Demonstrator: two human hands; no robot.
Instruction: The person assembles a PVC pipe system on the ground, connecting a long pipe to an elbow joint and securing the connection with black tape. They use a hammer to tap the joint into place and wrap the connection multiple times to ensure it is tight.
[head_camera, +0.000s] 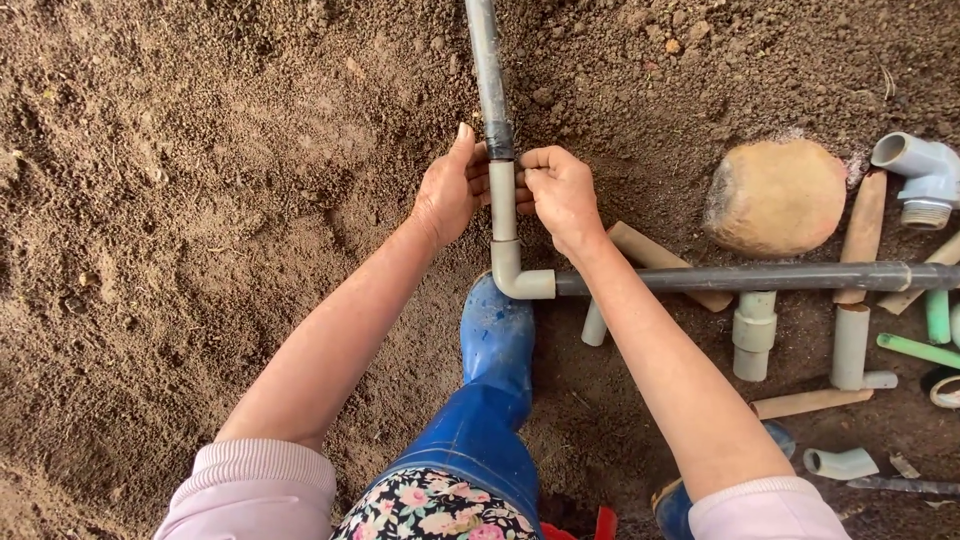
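Observation:
A pale grey pipe piece (503, 205) runs upright from a grey elbow fitting (512, 281) on bare soil. Above it a dark grey pipe (487, 70) continues to the top edge, joined by dark tape. My left hand (450, 190) grips the pale piece from the left, just under the tape. My right hand (560, 195) grips it from the right at the same height. A second dark grey pipe (760, 277) leaves the elbow toward the right edge.
My blue rubber boot (497, 340) stands just below the elbow. A tan stone (775, 195) lies right of the hands. Pipe offcuts and fittings (755, 335), green tubes (937, 315) and a grey tap fitting (922, 175) litter the right side. Loose soil (200, 200) covers the left.

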